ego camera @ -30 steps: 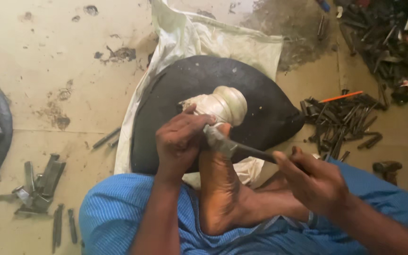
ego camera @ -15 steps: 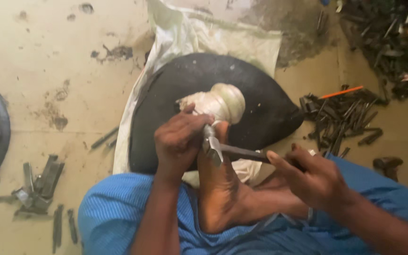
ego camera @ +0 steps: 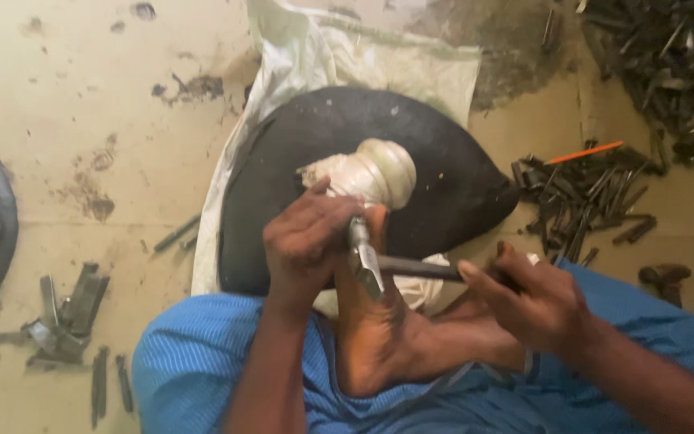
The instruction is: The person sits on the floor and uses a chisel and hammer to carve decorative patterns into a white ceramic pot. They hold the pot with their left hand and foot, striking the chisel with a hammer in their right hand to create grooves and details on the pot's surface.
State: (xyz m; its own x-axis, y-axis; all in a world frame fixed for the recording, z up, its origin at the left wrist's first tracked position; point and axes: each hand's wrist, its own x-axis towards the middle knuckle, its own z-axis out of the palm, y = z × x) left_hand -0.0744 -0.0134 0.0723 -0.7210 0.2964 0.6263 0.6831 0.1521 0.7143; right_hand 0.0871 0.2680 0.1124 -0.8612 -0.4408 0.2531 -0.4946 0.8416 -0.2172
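Rounded pale metal piece (ego camera: pixel 379 170) is seated on the black domed cushion (ego camera: pixel 443 173), pinned by a bare foot (ego camera: pixel 375 329). Left hand (ego camera: pixel 307 241) is clenched on what looks like a punch. Hammer (ego camera: pixel 371 265), gripped by right hand (ego camera: pixel 536 301), now lowered versus earlier. Dark metal scraps (ego camera: pixel 588 197) lie right of the cushion.
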